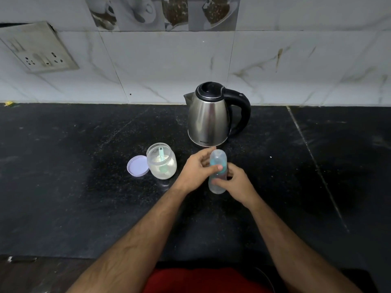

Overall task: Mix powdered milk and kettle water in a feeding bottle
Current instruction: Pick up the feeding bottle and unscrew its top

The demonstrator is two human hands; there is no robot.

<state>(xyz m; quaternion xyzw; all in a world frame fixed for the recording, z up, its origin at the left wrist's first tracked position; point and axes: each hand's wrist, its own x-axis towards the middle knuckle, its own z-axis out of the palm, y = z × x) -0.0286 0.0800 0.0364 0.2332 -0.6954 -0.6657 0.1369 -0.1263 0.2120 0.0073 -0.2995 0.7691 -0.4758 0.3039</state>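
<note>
a feeding bottle [218, 166] stands between two bare hands over a dark speckled desk [63, 176], just in front of a steel kettle [208, 117]. the left hand [196, 172] wraps the bottle's upper part from the left, its thumb lying across the teal collar and its fingers curled behind the clear cap. the right hand [237, 182] closes around the lower body from the right, fingertips pressed to the pale plastic. whether the bottle's base rests on the desk or is lifted just off it cannot be told.

the bottle is translucent, faintly blue, with a rounded clear cap on top and a teal ring beneath it. it looks upright, leaning slightly.

to the left, near but apart from the left hand, an open jar [161, 161] holds white powder with a teal scoop [161, 159] standing in it. a lilac lid [137, 166] leans against the jar's left side. the kettle's black handle points right, its spout left, lid shut.

the desk runs back to a tiled marble-pattern wall [169, 66], which carries a socket plate [40, 49] at upper left. wide bare stretches of desk lie to the far left and right of the group, and more in front toward the near edge.
</note>
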